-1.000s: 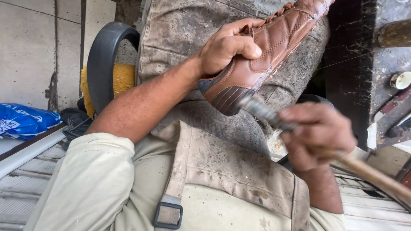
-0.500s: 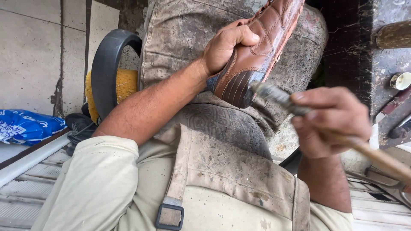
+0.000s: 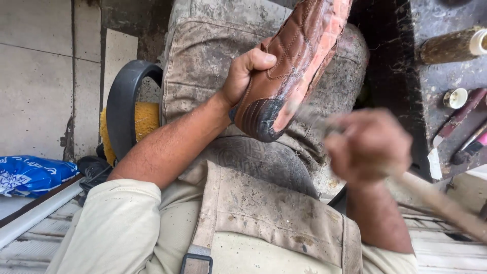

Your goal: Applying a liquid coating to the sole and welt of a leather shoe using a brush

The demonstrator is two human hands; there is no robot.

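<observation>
Left hand (image 3: 244, 71) clamps the brown shoe (image 3: 289, 66) sole-up over the lap; right hand (image 3: 369, 144), blurred, grips a wooden-handled tool (image 3: 446, 205) beside its heel.

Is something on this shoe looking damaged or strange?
Yes. The brown shoe in the left hand has a rough, scraped orange-pink sole edge and a blackened heel end. The right hand and its wooden-handled tool are blurred.

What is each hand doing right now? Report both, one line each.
Left hand: closed, gripping the brown shoe by its heel end.
Right hand: closed around a wooden-handled tool; blurred.
</observation>
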